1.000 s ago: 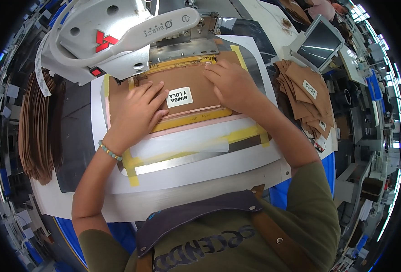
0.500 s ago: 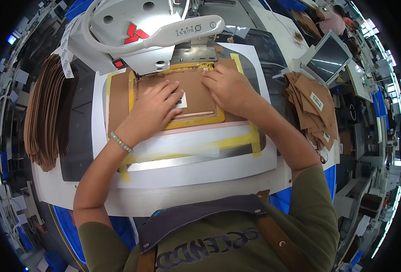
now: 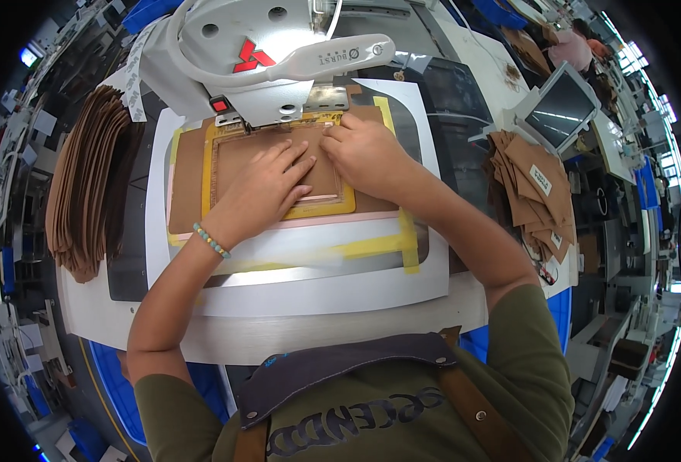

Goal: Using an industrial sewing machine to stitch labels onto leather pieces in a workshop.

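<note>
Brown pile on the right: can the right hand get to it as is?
Likely yes, once the right hand leaves the yellow frame and swings outward. Nothing visible blocks the way to the brown pile; the monitor stands past its far end.

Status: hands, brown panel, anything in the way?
Left hand spread over brown panel. Right hand curled at yellow frame's right side. Panel under frame. White machine head overhangs frame's far edge.
</note>
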`<state>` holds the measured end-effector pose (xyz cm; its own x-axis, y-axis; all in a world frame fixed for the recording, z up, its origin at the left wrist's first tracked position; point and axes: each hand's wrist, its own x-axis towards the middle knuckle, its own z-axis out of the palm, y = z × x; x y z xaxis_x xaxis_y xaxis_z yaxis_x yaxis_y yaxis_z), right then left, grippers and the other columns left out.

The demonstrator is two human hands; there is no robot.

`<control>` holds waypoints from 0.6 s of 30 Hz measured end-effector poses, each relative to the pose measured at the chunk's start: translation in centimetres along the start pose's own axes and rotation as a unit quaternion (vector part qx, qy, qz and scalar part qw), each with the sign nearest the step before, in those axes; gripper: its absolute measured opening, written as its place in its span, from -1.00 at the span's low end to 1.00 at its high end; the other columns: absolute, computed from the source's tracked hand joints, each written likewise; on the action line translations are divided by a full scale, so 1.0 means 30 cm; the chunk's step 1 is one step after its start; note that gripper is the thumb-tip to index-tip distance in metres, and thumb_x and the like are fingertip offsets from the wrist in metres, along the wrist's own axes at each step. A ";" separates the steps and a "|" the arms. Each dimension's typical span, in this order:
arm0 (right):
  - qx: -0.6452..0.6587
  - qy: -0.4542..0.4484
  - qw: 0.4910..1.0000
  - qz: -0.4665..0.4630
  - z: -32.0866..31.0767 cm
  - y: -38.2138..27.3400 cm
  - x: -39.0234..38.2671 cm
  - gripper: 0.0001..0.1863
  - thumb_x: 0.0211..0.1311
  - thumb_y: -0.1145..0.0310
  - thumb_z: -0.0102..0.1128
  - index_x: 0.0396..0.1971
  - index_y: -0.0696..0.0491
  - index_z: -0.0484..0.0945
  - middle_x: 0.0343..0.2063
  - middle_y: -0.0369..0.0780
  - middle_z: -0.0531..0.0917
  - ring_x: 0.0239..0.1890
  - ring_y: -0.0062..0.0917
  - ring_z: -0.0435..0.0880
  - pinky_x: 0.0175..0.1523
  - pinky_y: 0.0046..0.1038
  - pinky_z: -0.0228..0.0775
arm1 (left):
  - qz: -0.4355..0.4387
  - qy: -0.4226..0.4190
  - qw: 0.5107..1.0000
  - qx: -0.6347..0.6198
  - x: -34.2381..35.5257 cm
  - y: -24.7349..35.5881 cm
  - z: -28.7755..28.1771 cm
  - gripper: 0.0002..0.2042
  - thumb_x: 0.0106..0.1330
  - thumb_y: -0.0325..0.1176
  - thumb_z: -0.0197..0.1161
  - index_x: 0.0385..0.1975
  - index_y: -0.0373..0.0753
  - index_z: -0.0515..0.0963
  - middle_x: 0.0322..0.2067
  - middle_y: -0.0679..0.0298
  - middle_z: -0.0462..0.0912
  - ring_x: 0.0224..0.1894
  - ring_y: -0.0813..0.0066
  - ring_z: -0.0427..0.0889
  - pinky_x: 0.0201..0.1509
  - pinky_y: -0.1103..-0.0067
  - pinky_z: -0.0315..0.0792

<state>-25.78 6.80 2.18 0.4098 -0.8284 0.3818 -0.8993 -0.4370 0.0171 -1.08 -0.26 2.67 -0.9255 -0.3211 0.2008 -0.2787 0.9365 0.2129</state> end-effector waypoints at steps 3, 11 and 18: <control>-0.005 0.041 0.999 -0.016 0.029 -0.013 0.023 -0.83 0.09 0.39 0.36 -0.31 0.08 0.74 -0.23 -0.23 0.77 -0.11 -0.35 0.70 -0.09 -0.32 0.61 | -0.003 0.007 1.000 0.004 -0.008 -0.008 -0.006 -0.57 0.55 -0.33 0.27 0.35 -0.32 0.55 0.42 0.03 0.52 0.49 -0.05 0.43 0.55 0.20 0.37; -0.014 0.001 1.000 -0.009 0.048 -0.069 0.070 -0.74 0.09 0.38 0.37 -0.19 0.10 0.76 -0.07 -0.22 0.80 -0.04 -0.37 0.70 -0.05 -0.34 0.63 | -0.018 0.055 0.998 -0.022 -0.038 -0.054 0.009 -0.61 0.53 -0.46 0.22 0.32 -0.39 0.56 0.39 0.04 0.55 0.45 0.02 0.49 0.54 0.24 0.41; 0.050 0.038 0.998 -0.020 0.014 -0.089 0.034 -0.62 0.23 0.34 0.43 0.05 0.07 0.73 -0.05 -0.24 0.78 -0.01 -0.37 0.69 0.02 -0.32 0.57 | -0.015 0.054 0.998 -0.007 -0.043 -0.066 -0.020 -0.61 0.53 -0.46 0.21 0.31 -0.36 0.56 0.35 0.06 0.58 0.39 0.01 0.50 0.51 0.25 0.40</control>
<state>-22.90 6.95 2.14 0.4289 -0.7825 0.4514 -0.8612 -0.5051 -0.0571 0.82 -1.79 2.57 -0.8839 -0.3627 0.2952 -0.3010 0.9244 0.2342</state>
